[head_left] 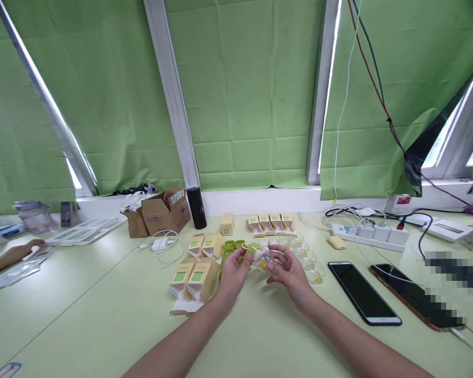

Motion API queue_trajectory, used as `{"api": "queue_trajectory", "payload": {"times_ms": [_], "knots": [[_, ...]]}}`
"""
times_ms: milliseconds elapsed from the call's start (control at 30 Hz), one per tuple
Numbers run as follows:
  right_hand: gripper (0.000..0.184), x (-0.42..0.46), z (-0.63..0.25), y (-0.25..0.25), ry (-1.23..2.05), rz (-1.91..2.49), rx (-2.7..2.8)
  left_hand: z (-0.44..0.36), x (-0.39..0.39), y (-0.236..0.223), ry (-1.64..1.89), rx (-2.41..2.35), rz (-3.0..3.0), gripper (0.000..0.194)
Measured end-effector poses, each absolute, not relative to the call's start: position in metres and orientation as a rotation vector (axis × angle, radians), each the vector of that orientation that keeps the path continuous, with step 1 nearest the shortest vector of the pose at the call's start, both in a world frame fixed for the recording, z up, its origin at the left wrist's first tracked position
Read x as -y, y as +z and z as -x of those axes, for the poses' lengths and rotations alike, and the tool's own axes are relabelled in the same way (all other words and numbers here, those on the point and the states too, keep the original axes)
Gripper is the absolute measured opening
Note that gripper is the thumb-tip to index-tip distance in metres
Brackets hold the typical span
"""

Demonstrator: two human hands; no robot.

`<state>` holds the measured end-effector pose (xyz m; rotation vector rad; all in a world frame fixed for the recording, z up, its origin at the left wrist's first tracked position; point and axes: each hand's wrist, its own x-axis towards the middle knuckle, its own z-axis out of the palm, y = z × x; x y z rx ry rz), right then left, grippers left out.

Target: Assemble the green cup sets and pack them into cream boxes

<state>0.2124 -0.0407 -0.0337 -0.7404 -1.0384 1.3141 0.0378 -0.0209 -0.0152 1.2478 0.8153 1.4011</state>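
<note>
Head view: small container point(258, 255) held tilted between both hands, above the table point(256, 336). Features: green lid point(253, 248), yellowish loop point(245, 245), white collar point(257, 255), transparent body point(265, 258) showing yellow. Left hand point(234, 272): clamped on the green lid. Right hand point(290, 273): clamped on the transparent body

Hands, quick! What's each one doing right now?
Left hand: closed, holding a small container by its green top.
Right hand: fingers closed on its clear end.
</note>
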Motion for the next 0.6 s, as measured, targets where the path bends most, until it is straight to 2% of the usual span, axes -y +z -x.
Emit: {"api": "queue_trajectory", "payload": {"times_ms": [600], "knots": [[0.067, 0.0402, -0.2114, -0.0335, 1.316, 0.739, 1.03, -0.0381, 0.0207, -0.0192, 1.397, -0.795, -1.269, 0.053]]}}
